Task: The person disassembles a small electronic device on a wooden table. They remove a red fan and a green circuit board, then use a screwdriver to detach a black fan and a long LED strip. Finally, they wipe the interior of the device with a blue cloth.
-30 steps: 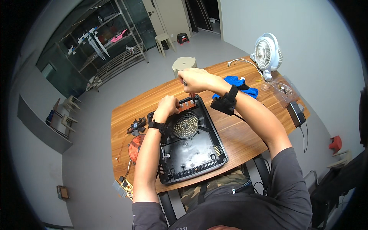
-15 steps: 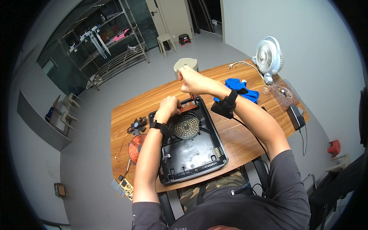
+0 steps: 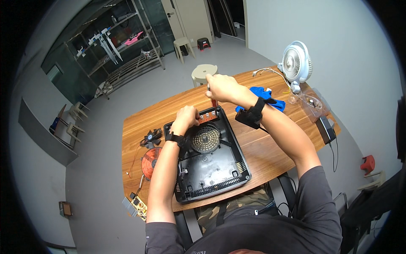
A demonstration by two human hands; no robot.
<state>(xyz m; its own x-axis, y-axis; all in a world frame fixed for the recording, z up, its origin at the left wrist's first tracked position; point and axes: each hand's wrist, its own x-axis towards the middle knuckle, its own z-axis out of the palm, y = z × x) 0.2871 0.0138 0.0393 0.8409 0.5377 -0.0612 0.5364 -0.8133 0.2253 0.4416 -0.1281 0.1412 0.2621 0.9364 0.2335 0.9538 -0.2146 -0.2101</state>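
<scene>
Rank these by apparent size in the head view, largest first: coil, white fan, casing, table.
Table
Casing
White fan
Coil, partly hidden; its visible part looks smallest

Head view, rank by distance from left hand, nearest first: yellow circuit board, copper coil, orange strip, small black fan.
1. Orange strip: immediately to the left hand's right.
2. Small black fan: left, on the table.
3. Copper coil: left, below the fan in view.
4. Yellow circuit board: left, by the table's near edge.
</scene>
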